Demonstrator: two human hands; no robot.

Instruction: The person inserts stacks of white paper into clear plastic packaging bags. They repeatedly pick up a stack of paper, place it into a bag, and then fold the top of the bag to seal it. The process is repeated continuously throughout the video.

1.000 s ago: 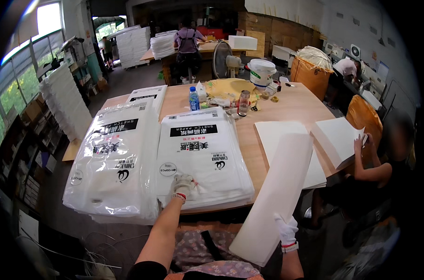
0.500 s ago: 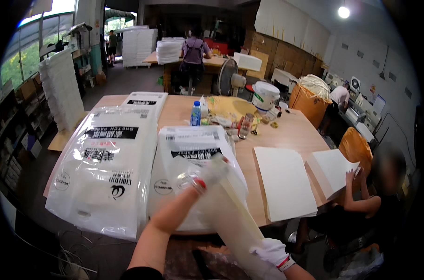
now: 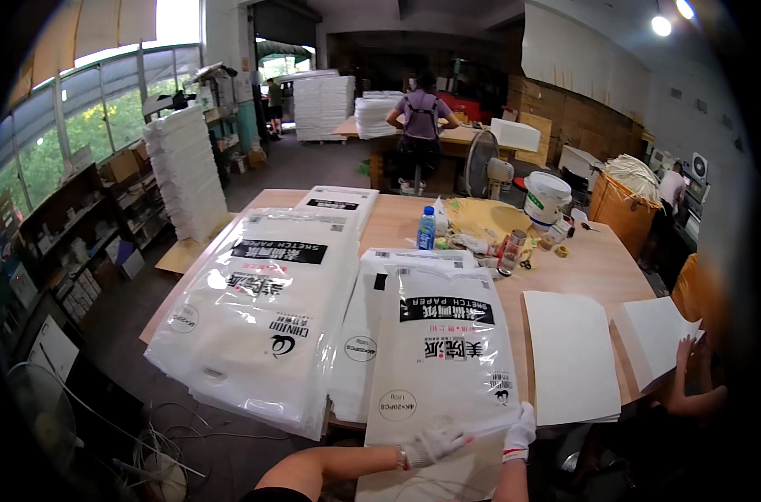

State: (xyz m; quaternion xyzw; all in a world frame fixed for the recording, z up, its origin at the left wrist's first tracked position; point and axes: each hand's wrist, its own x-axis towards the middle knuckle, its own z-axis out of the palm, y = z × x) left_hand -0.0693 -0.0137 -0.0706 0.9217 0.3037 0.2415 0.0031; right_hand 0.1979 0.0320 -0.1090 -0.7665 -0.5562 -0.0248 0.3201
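A clear plastic bag [image 3: 447, 376] with black print lies over the near middle of the table, with whitish sheets inside it. Toward me a plain pale part of the sheets [image 3: 435, 484] shows past the printed area. My left hand [image 3: 435, 443], in a white glove, rests on the bag's near end with fingers stretched out. At the right edge my right hand [image 3: 520, 431], also gloved, holds the bag's near corner with its fingers together. Under and beside the bag are other printed packages [image 3: 353, 356]. A larger pile of clear printed bags [image 3: 259, 293] covers the table's left side.
Right of the bag lies a stack of white paper [image 3: 571, 360]; a co-worker's hands [image 3: 688, 356] touch another stack [image 3: 655, 339]. Farther back stand a blue-labelled bottle [image 3: 426, 230], a glass [image 3: 510, 253], scissors [image 3: 526, 263] and a white bucket [image 3: 548, 199]. A fan [image 3: 483, 163] stands behind the table.
The bag and sheets, tilted and blurred before, now lie flat over the packages. My left hand has come down to the near end. The whole view has shifted, with the scene moving rightward.
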